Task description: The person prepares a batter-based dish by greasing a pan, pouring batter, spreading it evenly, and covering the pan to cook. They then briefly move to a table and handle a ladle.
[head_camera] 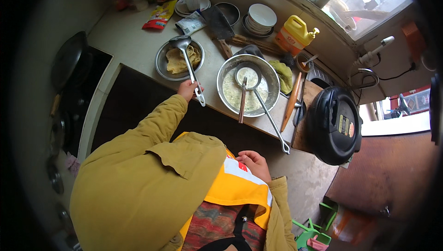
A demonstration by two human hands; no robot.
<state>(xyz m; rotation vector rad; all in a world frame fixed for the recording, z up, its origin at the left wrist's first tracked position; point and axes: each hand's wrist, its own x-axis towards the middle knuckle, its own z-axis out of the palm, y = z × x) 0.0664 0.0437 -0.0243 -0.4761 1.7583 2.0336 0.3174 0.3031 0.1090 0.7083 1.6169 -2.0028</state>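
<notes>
My left hand [188, 90] grips the handle of a metal wok spatula [188, 62]. Its dark head lies over the rim of a steel bowl [160, 67], above folded flatbreads [176, 62]. To the right, a larger steel basin [276, 91] holds pale batter [231, 93] with green bits. A long-handled ladle [268, 112] sits in the batter, its handle sticking out over the counter edge. Wooden chopsticks [243, 104] lean across the ladle and the basin's rim. My right hand [255, 163] is low at my yellow apron [238, 190], fingers curled; whether it pinches the cloth is hidden.
A black round electric griddle [334, 126] is closed at the counter's right end, beside a wooden rolling pin [291, 102]. Behind are a cleaver [218, 26], stacked bowls [262, 17] and a yellow detergent jug [296, 36]. A wok [69, 60] is at left. Green stools [313, 235] stand below right.
</notes>
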